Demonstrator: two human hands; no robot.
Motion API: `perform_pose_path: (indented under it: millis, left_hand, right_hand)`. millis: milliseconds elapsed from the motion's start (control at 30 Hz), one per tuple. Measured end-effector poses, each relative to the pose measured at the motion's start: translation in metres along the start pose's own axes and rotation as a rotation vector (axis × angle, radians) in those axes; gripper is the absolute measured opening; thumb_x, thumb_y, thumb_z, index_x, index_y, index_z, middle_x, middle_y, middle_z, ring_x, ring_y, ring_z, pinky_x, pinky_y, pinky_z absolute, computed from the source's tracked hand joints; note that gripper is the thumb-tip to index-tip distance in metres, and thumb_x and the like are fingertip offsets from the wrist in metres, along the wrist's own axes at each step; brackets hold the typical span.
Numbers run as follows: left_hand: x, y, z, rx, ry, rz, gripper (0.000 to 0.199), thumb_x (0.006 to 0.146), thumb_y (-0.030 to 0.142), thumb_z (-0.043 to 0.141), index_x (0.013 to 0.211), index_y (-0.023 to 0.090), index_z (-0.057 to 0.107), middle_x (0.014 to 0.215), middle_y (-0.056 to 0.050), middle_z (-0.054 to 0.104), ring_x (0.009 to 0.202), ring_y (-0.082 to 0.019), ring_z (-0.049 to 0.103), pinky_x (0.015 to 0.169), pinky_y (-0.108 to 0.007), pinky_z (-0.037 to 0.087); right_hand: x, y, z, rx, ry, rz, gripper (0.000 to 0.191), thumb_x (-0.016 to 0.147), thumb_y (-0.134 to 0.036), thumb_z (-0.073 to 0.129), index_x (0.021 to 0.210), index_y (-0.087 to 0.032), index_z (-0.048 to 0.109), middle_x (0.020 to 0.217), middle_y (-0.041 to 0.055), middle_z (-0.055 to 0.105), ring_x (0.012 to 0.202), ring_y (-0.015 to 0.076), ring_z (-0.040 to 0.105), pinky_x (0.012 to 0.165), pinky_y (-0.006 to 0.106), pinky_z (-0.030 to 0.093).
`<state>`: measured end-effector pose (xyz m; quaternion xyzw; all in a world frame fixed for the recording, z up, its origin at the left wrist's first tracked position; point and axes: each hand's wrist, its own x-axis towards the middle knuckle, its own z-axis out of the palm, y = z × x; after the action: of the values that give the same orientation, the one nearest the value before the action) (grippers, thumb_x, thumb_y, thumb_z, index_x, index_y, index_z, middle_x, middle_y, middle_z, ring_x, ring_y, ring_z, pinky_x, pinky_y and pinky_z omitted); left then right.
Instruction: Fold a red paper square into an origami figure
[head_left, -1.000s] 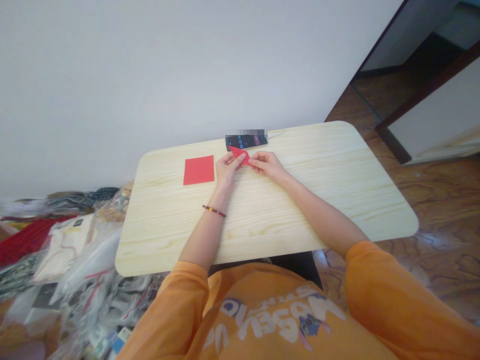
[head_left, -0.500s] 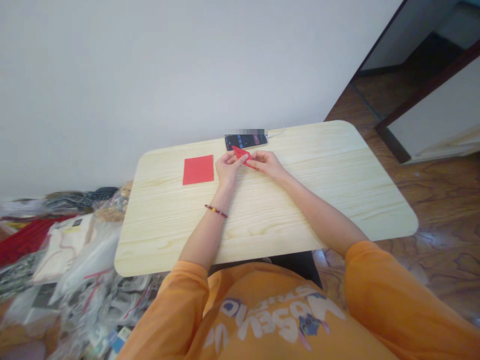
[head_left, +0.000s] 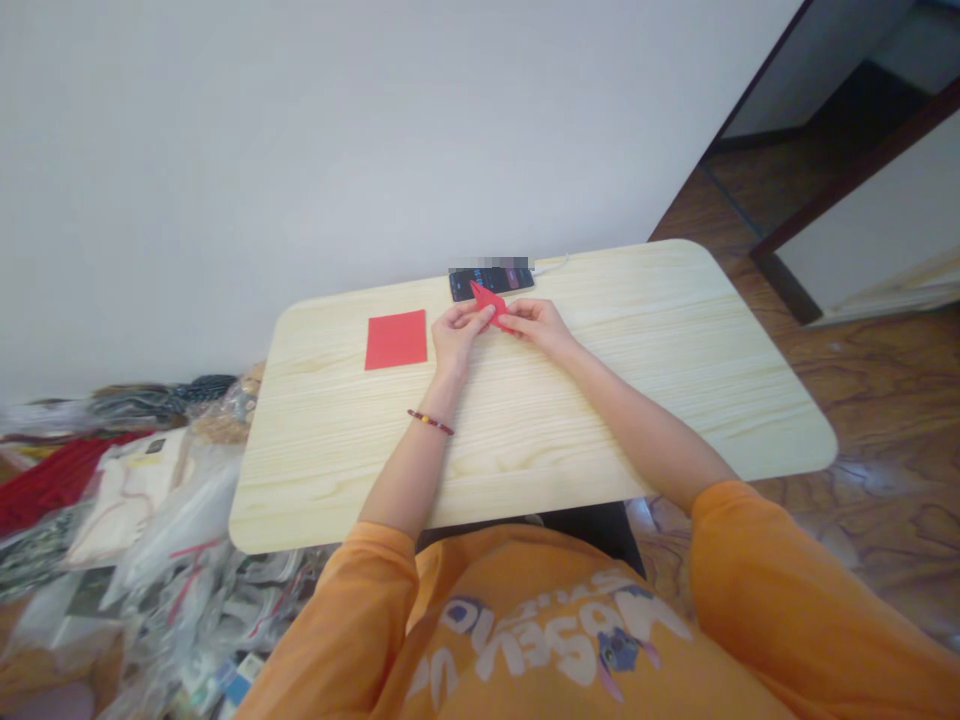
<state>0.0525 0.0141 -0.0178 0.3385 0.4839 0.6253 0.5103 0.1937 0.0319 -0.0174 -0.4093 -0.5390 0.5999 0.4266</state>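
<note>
A folded piece of red paper with a sharp point facing up and left is held above the table between both hands. My left hand pinches its left lower side between thumb and fingers. On its right lower side, the thumb and fingers of my right hand close on the paper. The fingertips hide part of the folds. To the left of my left hand lies a flat red paper square, apart from it.
A phone with a lit screen and a white cable lies at the table's back edge, behind the hands. The pale wooden table has rounded corners and meets the wall. Bags and clothes are heaped left of it.
The folded red paper has turned slightly, its point now a little higher and farther right. Both hands keep hold, with small shifts of the fingers. The red square has stayed put.
</note>
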Motion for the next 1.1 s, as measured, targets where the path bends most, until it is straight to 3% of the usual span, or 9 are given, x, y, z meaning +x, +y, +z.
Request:
perform_pose_path:
  millis: [133, 400, 633, 833, 1100]
  left_hand:
    - [-0.0002, 0.0009, -0.0018, -0.004, -0.029, -0.026, 0.041, 0.048, 0.035, 0.088, 0.080, 0.016, 0.070, 0.076, -0.004, 0.073, 0.067, -0.012, 0.066, 0.071, -0.026, 0.053]
    - [0.0023, 0.0003, -0.0023, 0.016, 0.017, -0.009, 0.041, 0.047, 0.032, 0.088, 0.081, 0.017, 0.070, 0.062, 0.001, 0.069, 0.057, -0.010, 0.062, 0.066, -0.025, 0.051]
    - [0.0009, 0.0013, -0.0022, 0.080, -0.095, 0.001, 0.043, 0.050, 0.039, 0.087, 0.084, 0.016, 0.073, 0.083, -0.007, 0.075, 0.073, -0.016, 0.068, 0.071, -0.027, 0.052]
    - [0.0022, -0.0006, -0.0044, 0.034, -0.122, -0.021, 0.038, 0.050, 0.034, 0.088, 0.079, 0.015, 0.074, 0.083, -0.007, 0.075, 0.072, -0.017, 0.068, 0.075, -0.030, 0.053]
    - [0.0017, 0.0010, -0.0060, 0.057, -0.156, -0.039, 0.047, 0.044, 0.032, 0.090, 0.084, 0.016, 0.073, 0.075, -0.004, 0.074, 0.068, -0.017, 0.069, 0.075, -0.031, 0.054]
  right_hand:
    - [0.0019, 0.0027, -0.0024, 0.058, 0.037, 0.020, 0.039, 0.059, -0.048, 0.080, 0.067, -0.017, 0.059, 0.055, -0.0027, 0.054, 0.049, 0.0061, 0.043, 0.047, 0.020, 0.028]
    - [0.0021, 0.0022, -0.0026, 0.041, 0.002, 0.034, 0.041, 0.055, -0.050, 0.082, 0.062, -0.016, 0.061, 0.051, -0.0021, 0.055, 0.047, 0.0061, 0.043, 0.046, 0.021, 0.027]
    - [0.0016, 0.0006, -0.0022, -0.002, -0.012, 0.022, 0.040, 0.054, -0.048, 0.081, 0.061, -0.015, 0.061, 0.049, -0.0020, 0.055, 0.046, 0.0062, 0.043, 0.045, 0.021, 0.027]
    - [-0.0015, -0.0027, -0.0007, -0.039, -0.020, 0.010, 0.038, 0.056, -0.045, 0.081, 0.060, -0.015, 0.059, 0.048, -0.0024, 0.054, 0.044, 0.0053, 0.040, 0.044, 0.021, 0.025]
    - [0.0011, 0.0006, -0.0025, 0.118, 0.054, 0.047, 0.037, 0.060, -0.045, 0.081, 0.068, -0.016, 0.060, 0.049, -0.0042, 0.051, 0.045, 0.0052, 0.041, 0.042, 0.019, 0.026]
